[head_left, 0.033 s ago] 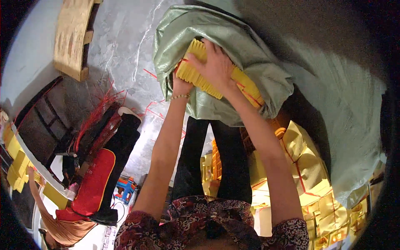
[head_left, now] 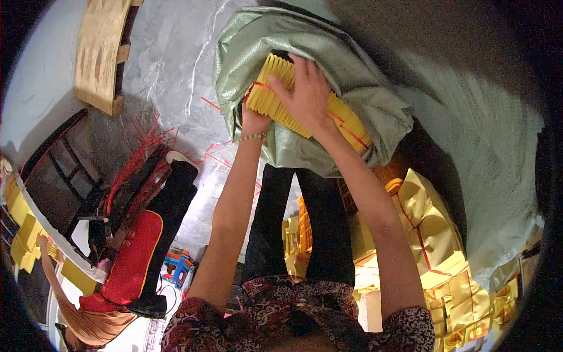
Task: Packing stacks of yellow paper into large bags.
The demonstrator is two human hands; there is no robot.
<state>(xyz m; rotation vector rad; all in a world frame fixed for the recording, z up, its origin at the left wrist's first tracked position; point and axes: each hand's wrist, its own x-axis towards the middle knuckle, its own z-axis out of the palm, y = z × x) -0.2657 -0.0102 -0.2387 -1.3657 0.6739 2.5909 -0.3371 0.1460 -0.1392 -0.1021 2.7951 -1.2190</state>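
A green woven sack [head_left: 369, 100] lies with its mouth open over yellow folded-paper bundles. One yellow pleated bundle [head_left: 265, 100], tied with red string, sits at the opening. Beside it a second yellow bundle [head_left: 353, 132] with red ties is partly inside the sack. Across the top of the first bundle rests my right hand [head_left: 308, 94], fingers stretched out and thumb apart. My left hand [head_left: 254, 120], with a beaded bracelet at the wrist, reaches under the bundle's left end; its fingers are hidden by the bundle and the sack.
Large yellow paper packs [head_left: 431, 234] tied with red string stand at the lower right. A red and black padded seat [head_left: 138, 252] and red strings [head_left: 138, 146] are on the left. A wooden pallet [head_left: 101, 56] is at upper left. Another person's arm [head_left: 51, 273] handles yellow paper.
My right hand has shifted slightly to the right over the pleated bundle, and the bundle's top has tipped a little left. My left hand stays nearly in place.
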